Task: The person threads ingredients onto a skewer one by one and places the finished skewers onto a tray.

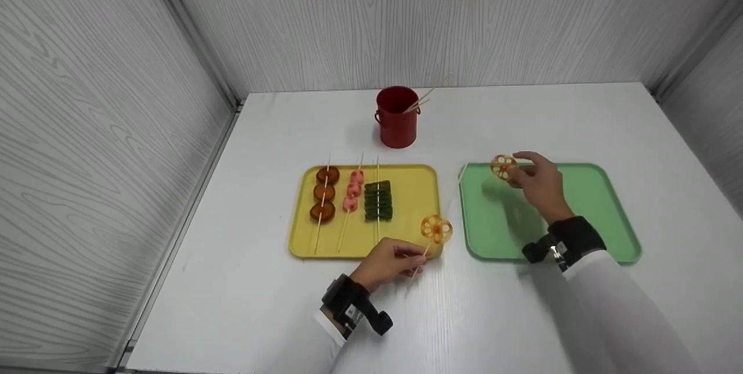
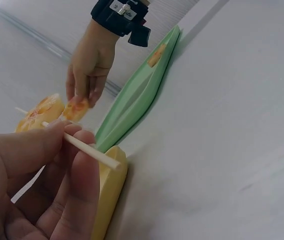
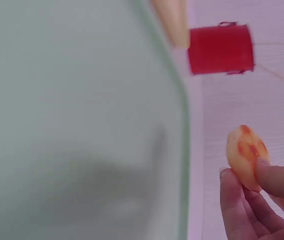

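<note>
My left hand (image 1: 390, 262) pinches a wooden skewer (image 2: 94, 153) between thumb and fingers, near the front right corner of the yellow tray (image 1: 415, 188). A lotus root slice (image 1: 436, 229) is threaded on that skewer, just beyond the fingertips. Over the green tray (image 1: 589, 211), my right hand (image 1: 540, 185) pinches a second lotus root slice (image 3: 244, 156) by its edge. In the left wrist view this slice appears right behind the threaded one. One more orange-yellow piece (image 2: 157, 55) lies in the green tray; the right hand and arm hide it in the head view.
Loaded skewers lie on the yellow tray: round brown slices (image 1: 323, 193), pink pieces (image 1: 353, 190) and folded green pieces (image 1: 378, 201). Behind the trays stands a red bucket (image 1: 397, 124) with a few thin skewers leaning out. Grey wood-grain panels (image 1: 435, 20) enclose the white table.
</note>
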Motion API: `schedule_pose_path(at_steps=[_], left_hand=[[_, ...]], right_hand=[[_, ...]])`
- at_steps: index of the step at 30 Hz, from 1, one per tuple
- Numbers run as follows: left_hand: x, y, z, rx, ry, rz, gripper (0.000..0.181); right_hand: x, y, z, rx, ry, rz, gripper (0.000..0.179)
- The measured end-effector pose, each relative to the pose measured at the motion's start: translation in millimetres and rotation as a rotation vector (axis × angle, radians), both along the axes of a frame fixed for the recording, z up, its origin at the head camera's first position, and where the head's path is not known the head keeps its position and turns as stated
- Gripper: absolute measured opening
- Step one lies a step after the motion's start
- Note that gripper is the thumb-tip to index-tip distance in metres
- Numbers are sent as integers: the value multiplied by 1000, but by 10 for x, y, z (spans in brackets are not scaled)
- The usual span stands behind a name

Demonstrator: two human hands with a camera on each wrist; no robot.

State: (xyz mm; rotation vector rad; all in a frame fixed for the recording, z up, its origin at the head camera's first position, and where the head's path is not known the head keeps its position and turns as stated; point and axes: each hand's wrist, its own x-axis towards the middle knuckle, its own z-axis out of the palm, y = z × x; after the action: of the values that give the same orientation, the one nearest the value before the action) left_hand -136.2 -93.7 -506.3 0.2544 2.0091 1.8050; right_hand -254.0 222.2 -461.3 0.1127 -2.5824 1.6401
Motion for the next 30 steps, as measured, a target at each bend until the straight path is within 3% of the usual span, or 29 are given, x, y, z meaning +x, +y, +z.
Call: schedule_pose_path(at_steps=[5, 10, 16, 22, 30], left_hand=[[4, 15, -13, 0, 9, -7, 25], [-2, 22, -20, -16, 19, -19, 24], [-12, 33, -21, -35, 12, -36, 23], [-21, 35, -28, -47, 14, -50, 23], [-15, 28, -52, -57, 26, -51, 23]], right_hand=[[63, -83, 95, -400, -116, 33, 44], [121, -135, 149, -675, -279, 26, 47], [198, -176, 163, -801, -357, 27, 43], [240, -235, 157, -872, -356, 51, 28], [261, -267, 164, -937, -360, 83, 23]])
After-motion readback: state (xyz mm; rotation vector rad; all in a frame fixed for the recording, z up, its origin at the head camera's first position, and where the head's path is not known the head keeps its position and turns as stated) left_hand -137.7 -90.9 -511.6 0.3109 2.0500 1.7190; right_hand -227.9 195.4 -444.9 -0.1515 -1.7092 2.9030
